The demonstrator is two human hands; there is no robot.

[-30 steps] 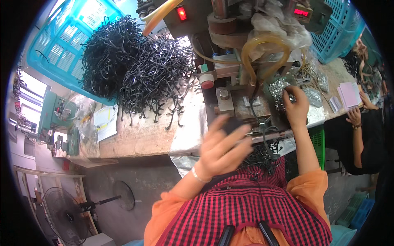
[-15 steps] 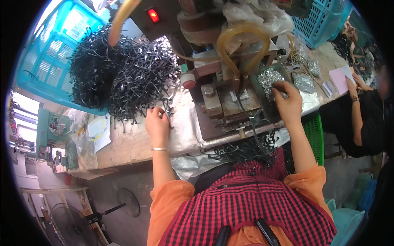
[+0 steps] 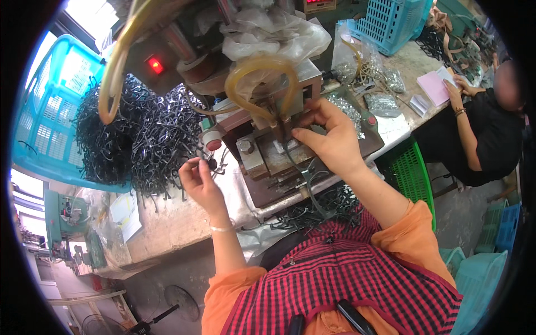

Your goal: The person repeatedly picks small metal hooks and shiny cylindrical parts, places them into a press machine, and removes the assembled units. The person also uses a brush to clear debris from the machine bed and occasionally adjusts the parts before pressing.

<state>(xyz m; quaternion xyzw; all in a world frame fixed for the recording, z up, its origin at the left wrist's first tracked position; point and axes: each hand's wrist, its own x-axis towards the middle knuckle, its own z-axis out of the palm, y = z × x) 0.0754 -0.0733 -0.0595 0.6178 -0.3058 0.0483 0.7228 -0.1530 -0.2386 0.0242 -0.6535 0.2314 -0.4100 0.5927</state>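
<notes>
A dark, thin strap piece (image 3: 304, 178) runs from the block of the small bench press (image 3: 268, 151) down over the bench edge toward the person's lap, and the right hand (image 3: 329, 139) holds its upper end at the die, fingers pinched on it close under the looped amber hoses (image 3: 262, 78). The left hand (image 3: 198, 178) is at the edge of the big heap of black strap pieces (image 3: 134, 139), its fingertips closed on one small dark piece. Judging by the piles, most of the work remains: the heap spilling from the blue basket (image 3: 44, 111) is large, while a smaller tangle of pieces (image 3: 318, 209) hangs at the lap. Whether those are finished cannot be told. The die itself is hidden behind the right hand's fingers, and the machine's top is cut off. A co-worker (image 3: 486, 128) sits at the far right by pink papers (image 3: 435, 86).
</notes>
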